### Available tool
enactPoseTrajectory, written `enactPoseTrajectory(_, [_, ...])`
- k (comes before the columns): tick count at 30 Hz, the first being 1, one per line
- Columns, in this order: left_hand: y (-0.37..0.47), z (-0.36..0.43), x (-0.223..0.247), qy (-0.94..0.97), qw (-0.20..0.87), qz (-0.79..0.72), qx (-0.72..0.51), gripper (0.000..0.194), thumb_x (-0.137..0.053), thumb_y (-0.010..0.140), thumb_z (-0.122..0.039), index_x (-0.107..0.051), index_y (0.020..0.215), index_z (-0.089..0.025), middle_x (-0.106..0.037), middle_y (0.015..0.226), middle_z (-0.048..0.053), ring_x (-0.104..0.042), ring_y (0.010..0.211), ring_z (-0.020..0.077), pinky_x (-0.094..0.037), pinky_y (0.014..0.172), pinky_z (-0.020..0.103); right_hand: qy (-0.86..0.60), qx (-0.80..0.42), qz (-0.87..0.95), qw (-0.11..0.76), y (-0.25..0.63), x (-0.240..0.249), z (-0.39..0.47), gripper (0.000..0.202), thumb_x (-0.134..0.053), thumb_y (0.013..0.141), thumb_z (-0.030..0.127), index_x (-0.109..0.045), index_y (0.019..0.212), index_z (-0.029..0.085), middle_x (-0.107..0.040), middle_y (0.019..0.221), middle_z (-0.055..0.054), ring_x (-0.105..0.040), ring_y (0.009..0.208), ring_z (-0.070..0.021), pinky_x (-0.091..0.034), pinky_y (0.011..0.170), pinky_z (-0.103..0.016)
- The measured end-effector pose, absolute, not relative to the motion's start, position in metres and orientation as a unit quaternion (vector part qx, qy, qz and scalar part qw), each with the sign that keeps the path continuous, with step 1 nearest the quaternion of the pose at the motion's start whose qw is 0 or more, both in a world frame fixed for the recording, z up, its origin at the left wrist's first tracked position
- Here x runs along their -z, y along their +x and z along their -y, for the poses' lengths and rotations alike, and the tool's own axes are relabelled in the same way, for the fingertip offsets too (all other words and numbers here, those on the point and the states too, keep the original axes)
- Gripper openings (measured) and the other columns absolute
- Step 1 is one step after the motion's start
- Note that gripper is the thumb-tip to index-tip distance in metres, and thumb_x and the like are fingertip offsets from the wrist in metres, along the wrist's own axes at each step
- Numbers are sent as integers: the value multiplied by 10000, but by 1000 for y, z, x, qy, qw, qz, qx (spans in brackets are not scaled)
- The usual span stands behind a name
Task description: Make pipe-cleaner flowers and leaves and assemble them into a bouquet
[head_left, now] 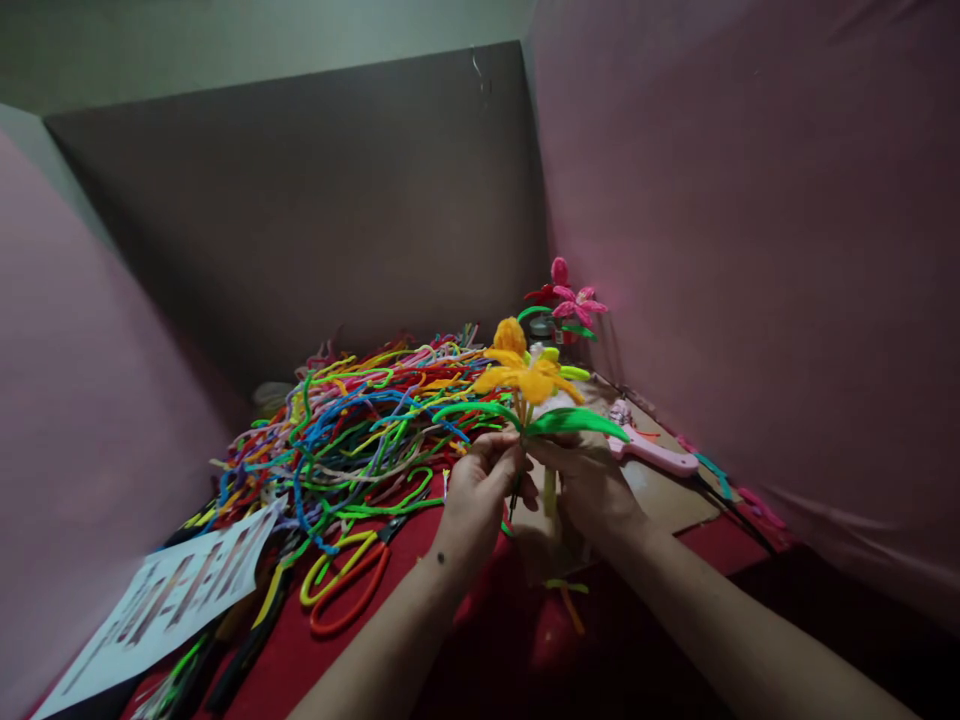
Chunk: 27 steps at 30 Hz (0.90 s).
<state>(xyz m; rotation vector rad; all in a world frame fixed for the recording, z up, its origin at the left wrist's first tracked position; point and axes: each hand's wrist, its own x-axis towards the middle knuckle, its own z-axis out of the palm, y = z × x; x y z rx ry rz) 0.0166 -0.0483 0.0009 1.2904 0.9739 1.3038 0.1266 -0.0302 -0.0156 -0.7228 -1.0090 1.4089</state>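
An orange-yellow pipe-cleaner flower [525,375] with a rounded bud above it stands upright between my hands. Two green leaves [574,422] spread left and right from its stem. My left hand [480,490] is closed, thumb and fingers pinching the stem just below the leaves. My right hand [592,485] holds the base of the right leaf beside the stem, its fingers partly hidden. Dark stem ends hang below my left fingers. A small yellow-green and orange piece [568,600] lies on the red cloth beneath.
A large heap of coloured pipe cleaners [360,430] lies to the left. Scissors [352,580], pliers [255,630] and a printed sheet [172,605] are nearer me. On the right, a pink tool [656,452] rests on cardboard [675,505]. Pink flowers [577,303] stand behind.
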Motion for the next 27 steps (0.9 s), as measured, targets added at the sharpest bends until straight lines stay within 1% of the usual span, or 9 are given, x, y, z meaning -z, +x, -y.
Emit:
enactPoseTrajectory(3, [17, 52, 2, 591, 370, -466, -545, 136, -518, 803, -281, -505, 865, -162, -497, 569, -47, -481, 452, 89, -393, 444, 208, -369, -578, 425, 590, 124, 16, 30, 261, -667, 645, 402, -595, 567, 164, -527, 471, 25, -465, 418, -109, -368, 430, -251])
enactPoseTrajectory(7, [9, 53, 5, 675, 181, -507, -504, 104, -448, 828, -224, -532, 827, -163, -503, 591, -27, -486, 516, 99, -399, 537, 222, -349, -521, 499, 598, 125, 14, 28, 156, -657, 660, 364, -667, 720, 220, -666, 754, 1, -594, 730, -181, -459, 687, -303])
enactPoseTrajectory(9, [6, 52, 6, 682, 123, -519, -500, 97, -438, 827, -204, -526, 837, -166, -546, 674, 0, -509, 588, 113, -406, 596, 232, -319, -522, 528, 590, 125, 12, 27, 173, -665, 654, 328, -673, 808, 249, -678, 858, 8, -597, 844, -192, -444, 790, -321])
enactPoseTrajectory(11, [5, 51, 6, 680, 97, -525, -502, 95, -436, 824, -195, -521, 858, -170, -577, 759, 24, -529, 676, 129, -407, 654, 242, -310, -530, 543, 574, 125, 11, 28, 208, -662, 660, 299, -665, 860, 242, -676, 883, 5, -593, 874, -191, -427, 824, -326])
enactPoseTrajectory(13, [5, 50, 5, 679, 104, -522, -506, 93, -434, 823, -195, -519, 857, -177, -585, 792, 28, -533, 714, 134, -403, 675, 243, -328, -527, 549, 559, 125, 10, 29, 166, -643, 677, 301, -659, 814, 210, -666, 822, 2, -589, 821, -182, -430, 781, -314])
enactPoseTrajectory(16, [6, 51, 3, 667, 149, -523, -509, 89, -429, 829, -217, -510, 810, -187, -577, 761, 14, -523, 693, 126, -395, 637, 227, -346, -532, 543, 550, 125, 7, 31, 154, -628, 689, 336, -642, 703, 183, -632, 700, 15, -565, 700, -157, -432, 693, -285])
enactPoseTrajectory(21, [10, 50, 1, 630, 228, -522, -527, 84, -457, 807, -240, -507, 769, -184, -539, 665, -12, -474, 587, 101, -353, 526, 201, -309, -529, 497, 615, 120, 5, 31, 153, -659, 667, 332, -664, 732, 194, -662, 777, 1, -578, 761, -169, -432, 778, -309])
enactPoseTrajectory(24, [12, 48, 2, 604, 274, -515, -543, 78, -480, 789, -246, -511, 763, -179, -476, 581, -40, -407, 498, 80, -317, 470, 193, -281, -529, 454, 659, 117, 5, 30, 159, -668, 658, 302, -670, 782, 203, -674, 837, -5, -585, 811, -171, -428, 815, -311])
enactPoseTrajectory(27, [14, 47, 3, 569, 345, -492, -561, 110, -506, 776, -271, -473, 722, -180, -399, 529, -69, -335, 437, 57, -278, 424, 180, -282, -535, 455, 654, 118, 5, 30, 140, -654, 667, 305, -667, 755, 197, -667, 801, 4, -582, 756, -157, -435, 767, -291])
